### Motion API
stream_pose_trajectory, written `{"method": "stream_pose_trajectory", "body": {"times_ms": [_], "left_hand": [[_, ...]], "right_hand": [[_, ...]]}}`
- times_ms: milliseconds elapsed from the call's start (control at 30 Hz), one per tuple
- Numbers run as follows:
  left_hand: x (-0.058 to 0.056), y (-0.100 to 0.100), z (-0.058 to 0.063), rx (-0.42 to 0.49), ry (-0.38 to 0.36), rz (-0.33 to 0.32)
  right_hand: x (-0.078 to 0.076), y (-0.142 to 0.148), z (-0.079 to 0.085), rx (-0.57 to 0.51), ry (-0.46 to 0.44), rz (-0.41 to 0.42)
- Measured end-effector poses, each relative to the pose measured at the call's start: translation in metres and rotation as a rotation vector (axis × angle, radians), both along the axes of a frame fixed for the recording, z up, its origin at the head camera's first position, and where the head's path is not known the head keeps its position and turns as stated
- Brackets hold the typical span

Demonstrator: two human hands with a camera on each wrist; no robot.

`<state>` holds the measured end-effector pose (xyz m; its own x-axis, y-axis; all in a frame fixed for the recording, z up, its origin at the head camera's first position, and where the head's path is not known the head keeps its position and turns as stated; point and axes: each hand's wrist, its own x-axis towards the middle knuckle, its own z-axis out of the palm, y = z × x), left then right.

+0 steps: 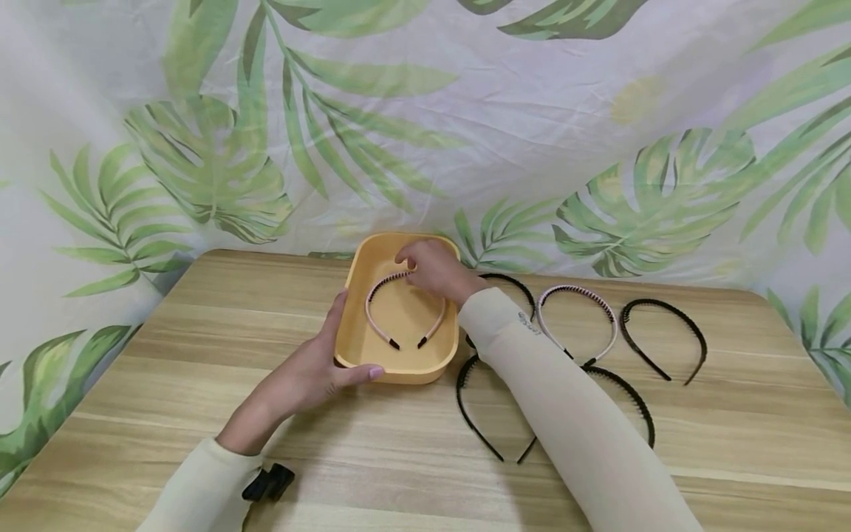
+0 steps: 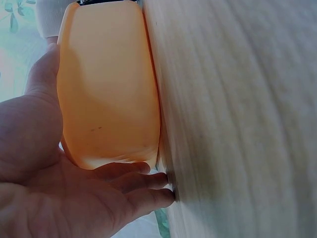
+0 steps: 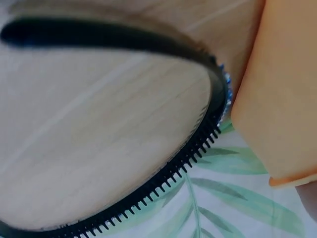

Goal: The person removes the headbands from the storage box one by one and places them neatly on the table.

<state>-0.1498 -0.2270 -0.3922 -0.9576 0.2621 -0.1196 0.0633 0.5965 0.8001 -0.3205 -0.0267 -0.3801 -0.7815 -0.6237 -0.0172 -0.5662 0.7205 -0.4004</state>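
Observation:
An orange-yellow plastic container [image 1: 408,374] stands on the table. My left hand [image 1: 312,373] holds its near left corner, fingers along the left wall and thumb across the near side; the left wrist view shows this hand [image 2: 84,198] against the container's wall [image 2: 109,79]. Inside the container is a pale pink headband [image 1: 374,314] with dark teeth, its two black tips toward me. With fingers bent, my right hand [image 1: 435,270] reaches into the far right part and pinches the band's arch. Its fingertips are partly hidden. That hand is outside the right wrist view.
Right of the container lie several black headbands [image 1: 698,336] and a pale pink one [image 1: 614,325], some partly behind my right sleeve [image 1: 565,414]. A toothed black headband [image 3: 216,99] fills the right wrist view. Behind the table [image 1: 372,473] hangs a leaf-print cloth [image 1: 399,162].

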Motion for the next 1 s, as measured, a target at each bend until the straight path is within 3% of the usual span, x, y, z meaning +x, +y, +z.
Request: {"method": "stream_pose_trajectory", "body": {"times_ms": [500, 1000], "left_hand": [[0.001, 0.002, -0.001, -0.009, 0.028, -0.002], [0.001, -0.001, -0.001, -0.036, 0.011, 0.006]], "right_hand": [[-0.012, 0.002, -0.004, 0.088, 0.020, 0.090], [-0.014, -0.002, -0.005, 0.114, 0.000, 0.070]]}}
